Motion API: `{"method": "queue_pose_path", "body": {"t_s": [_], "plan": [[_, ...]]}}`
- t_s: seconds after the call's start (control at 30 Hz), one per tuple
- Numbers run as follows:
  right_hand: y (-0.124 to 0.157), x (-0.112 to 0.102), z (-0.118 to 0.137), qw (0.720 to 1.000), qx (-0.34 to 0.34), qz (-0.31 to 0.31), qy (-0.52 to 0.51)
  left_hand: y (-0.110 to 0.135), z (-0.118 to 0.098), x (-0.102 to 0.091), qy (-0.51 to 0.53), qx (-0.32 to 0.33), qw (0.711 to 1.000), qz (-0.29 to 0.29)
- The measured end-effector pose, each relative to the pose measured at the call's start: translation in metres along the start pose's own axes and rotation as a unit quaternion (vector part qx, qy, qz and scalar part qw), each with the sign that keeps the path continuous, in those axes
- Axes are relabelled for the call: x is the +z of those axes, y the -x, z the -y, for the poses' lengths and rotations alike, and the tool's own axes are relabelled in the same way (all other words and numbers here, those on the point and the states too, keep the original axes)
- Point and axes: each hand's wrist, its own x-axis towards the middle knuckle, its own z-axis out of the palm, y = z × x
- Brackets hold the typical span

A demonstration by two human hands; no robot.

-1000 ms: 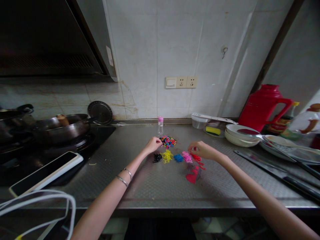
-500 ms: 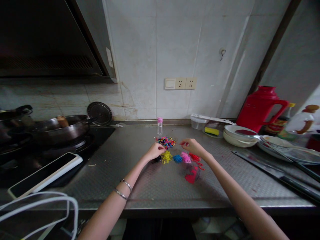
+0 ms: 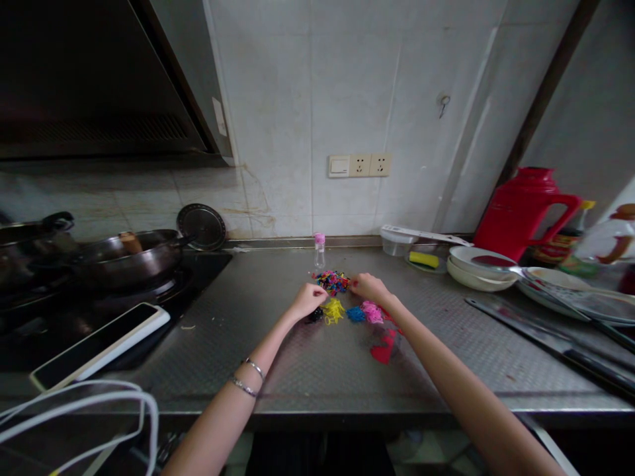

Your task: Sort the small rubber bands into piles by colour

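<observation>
On the metal counter lies a mixed heap of small coloured rubber bands [image 3: 333, 281]. My left hand [image 3: 308, 299] is at the heap's left edge with its fingertips pinched together; anything between them is too small to make out. From the right, my right hand [image 3: 370, 288] reaches to the heap's other edge, fingers also closed, their contents hidden. In front lie sorted clumps: black bands [image 3: 315, 315], yellow bands [image 3: 333, 311], blue bands [image 3: 355, 314] and pink bands [image 3: 372, 312]. Red bands [image 3: 391, 318] are partly covered by my right forearm. A clear bag with red print [image 3: 383, 348] lies nearer me.
A small pink-capped bottle [image 3: 319, 251] stands behind the heap. Rightward are a sponge [image 3: 423, 260], bowls [image 3: 479, 274], a long knife [image 3: 526, 327] and a red thermos flask [image 3: 523, 215]. At left are a pan [image 3: 133, 258] on the stove and a white-edged device [image 3: 102, 347].
My right hand has moved left, from above the red clump to the mixed heap's edge. My left hand stays almost in place, still pinched. The view has shifted slightly.
</observation>
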Motion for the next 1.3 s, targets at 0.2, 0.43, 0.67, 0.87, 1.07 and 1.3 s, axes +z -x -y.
{"method": "queue_pose_path", "body": {"t_s": [0.2,0.43,0.67,0.87,1.07,1.3], "plan": [[-0.004,0.002,0.001,1.000,0.001,-0.002,0.017,0.001,-0.001,-0.001,-0.001,0.005,1.000,-0.006],[0.000,-0.008,0.001,1.000,-0.003,-0.002,0.014,0.001,0.001,-0.001,-0.022,0.002,1.000,-0.006],[0.008,-0.031,-0.003,0.999,-0.015,-0.042,-0.015,0.000,0.003,0.000,-0.027,-0.002,1.000,0.001],[0.010,-0.042,-0.005,0.996,-0.026,-0.076,-0.041,0.000,0.004,0.000,-0.030,0.000,1.000,0.000],[0.014,-0.031,0.000,0.984,-0.083,-0.089,-0.130,-0.001,0.008,0.001,-0.041,0.002,0.999,-0.005],[0.027,-0.010,0.019,0.962,-0.190,-0.034,-0.195,-0.002,0.013,0.002,-0.043,-0.001,0.999,-0.011]]}}
